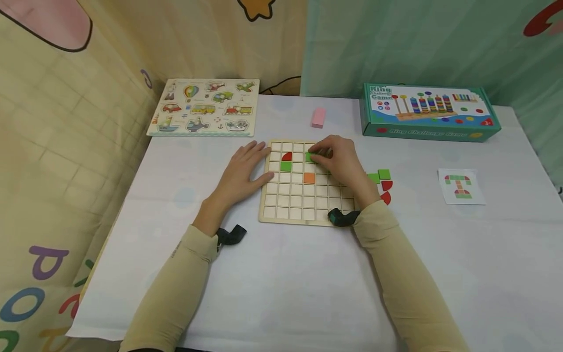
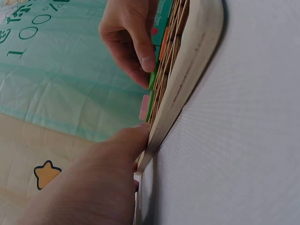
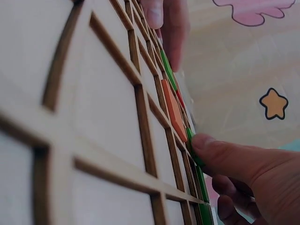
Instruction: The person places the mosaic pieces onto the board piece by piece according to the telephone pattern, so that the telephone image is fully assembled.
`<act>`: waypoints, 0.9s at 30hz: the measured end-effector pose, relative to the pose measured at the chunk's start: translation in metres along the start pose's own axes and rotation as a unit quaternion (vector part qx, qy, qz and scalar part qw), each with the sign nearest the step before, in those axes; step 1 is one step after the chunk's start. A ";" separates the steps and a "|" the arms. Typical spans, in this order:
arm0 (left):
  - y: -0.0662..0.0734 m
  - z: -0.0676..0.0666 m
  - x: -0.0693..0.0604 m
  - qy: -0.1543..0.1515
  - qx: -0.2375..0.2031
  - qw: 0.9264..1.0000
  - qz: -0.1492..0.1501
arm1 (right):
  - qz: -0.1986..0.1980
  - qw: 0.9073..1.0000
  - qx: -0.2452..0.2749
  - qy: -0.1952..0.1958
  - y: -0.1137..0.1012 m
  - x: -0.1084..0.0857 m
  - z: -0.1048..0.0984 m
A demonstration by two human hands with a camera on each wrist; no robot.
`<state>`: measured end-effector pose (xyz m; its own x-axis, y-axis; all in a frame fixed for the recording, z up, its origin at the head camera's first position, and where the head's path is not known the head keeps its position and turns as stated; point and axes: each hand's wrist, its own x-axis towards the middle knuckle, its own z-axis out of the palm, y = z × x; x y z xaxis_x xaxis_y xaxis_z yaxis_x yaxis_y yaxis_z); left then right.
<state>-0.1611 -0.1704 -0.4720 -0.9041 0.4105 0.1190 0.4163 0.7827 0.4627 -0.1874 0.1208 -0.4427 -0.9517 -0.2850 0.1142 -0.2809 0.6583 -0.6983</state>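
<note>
A wooden grid board (image 1: 295, 213) lies flat on the table. My left hand (image 1: 241, 172) rests along its left edge with fingers stretched out, fingertips and thumb touching the rim. On the upper part of the board, my right hand (image 1: 336, 157) pinches a green square tile (image 3: 191, 146) between thumb and fingers. A red quarter-circle tile (image 1: 287, 156) sits in the grid above another green square (image 1: 286, 166). An orange square (image 1: 309, 178) lies nearer the middle. More green tiles (image 3: 205, 213) show beyond my right thumb in the right wrist view; from the head they are hidden by that hand.
Loose green squares (image 1: 384, 174) and red quarter-circles (image 1: 386, 185) lie right of the board. A pattern card (image 1: 477, 195) is farther right. Behind are a vehicle picture puzzle (image 1: 211, 107), a pink block (image 1: 318, 118) and a Ring Challenge Game box (image 1: 431, 112).
</note>
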 end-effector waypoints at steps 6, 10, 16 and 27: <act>0.001 0.000 0.001 -0.001 0.002 1.000 -0.001 | -0.012 0.999 -0.018 -0.035 -0.001 0.002 -0.002; 0.001 0.000 0.000 -0.002 0.001 1.000 -0.003 | -0.022 0.998 -0.024 -0.046 0.000 0.002 -0.006; 0.001 0.000 -0.001 0.001 -0.001 1.000 -0.001 | 0.029 0.999 -0.002 -0.021 0.011 -0.004 -0.043; 0.001 0.000 -0.001 0.003 -0.003 1.000 0.000 | 0.148 0.977 -0.013 -0.156 0.043 -0.026 -0.106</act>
<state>-0.1595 -0.1699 -0.4715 -0.9044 0.4083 0.1242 0.4162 0.7795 0.4681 -0.1884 0.2306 -0.4010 -0.9088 -0.2754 -0.3136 -0.0065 0.7606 -0.6492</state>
